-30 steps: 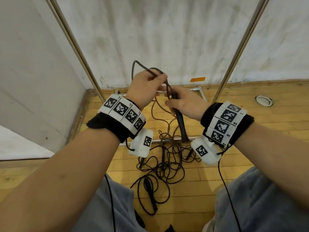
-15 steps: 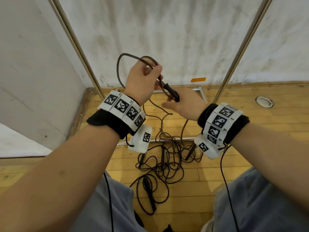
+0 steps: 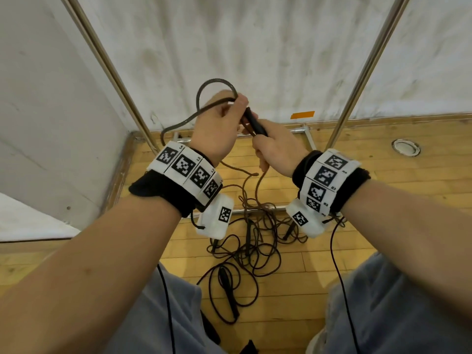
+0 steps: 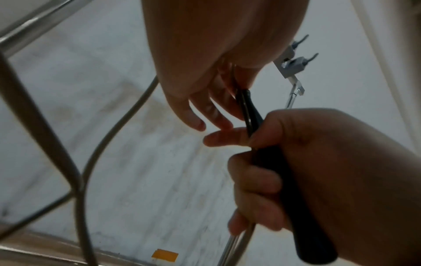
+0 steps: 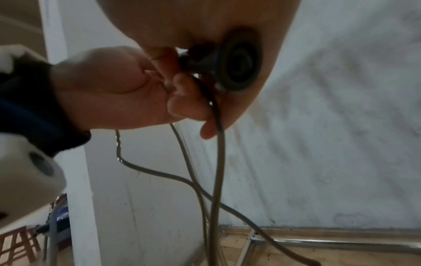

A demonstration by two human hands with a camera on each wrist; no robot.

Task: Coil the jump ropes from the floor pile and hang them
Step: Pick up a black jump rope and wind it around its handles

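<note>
Both hands hide most of the black handle.

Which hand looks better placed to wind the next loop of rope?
Probably the left hand: it already pinches the rope loop above the black handle. The right hand grips that handle, so it serves best as the anchor.

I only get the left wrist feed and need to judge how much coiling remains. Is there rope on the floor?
Observer: Yes, the head view shows a tangled pile on the wooden floor.
Operator: Is the held rope clear of it?
Observer: No, its cord hangs from the right hand, which grips the handle, into the pile.
Operator: Any loop formed?
Observer: One loop stands above the left hand, which pinches it.
</note>
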